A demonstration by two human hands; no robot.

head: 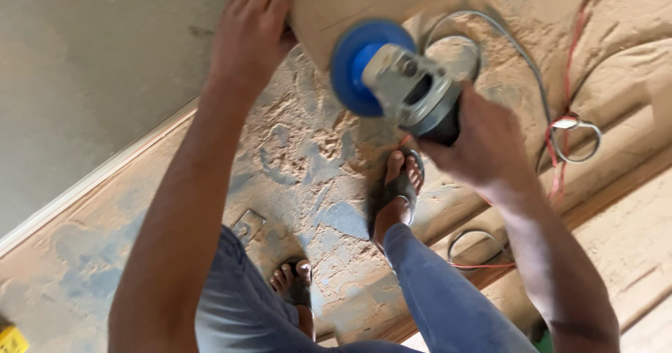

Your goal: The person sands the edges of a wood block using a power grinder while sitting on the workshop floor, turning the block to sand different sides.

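No containers in view. Near: sandalled feet (399,185) on a sawdust-covered floor (308,157), grey cable (518,59) looping across it. Right hand (483,143) fingers wrapped tight round angle grinder (413,90), its blue disc (353,66) meeting the edge of a tan wooden board (336,3). Left hand (252,34), arm extended, fingers curled over the board's edge.

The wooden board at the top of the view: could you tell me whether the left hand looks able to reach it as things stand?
Yes, it seems so: the left hand already lies against the wooden board, with nothing between them. The right hand holds the sander at the board's edge, clear of it.
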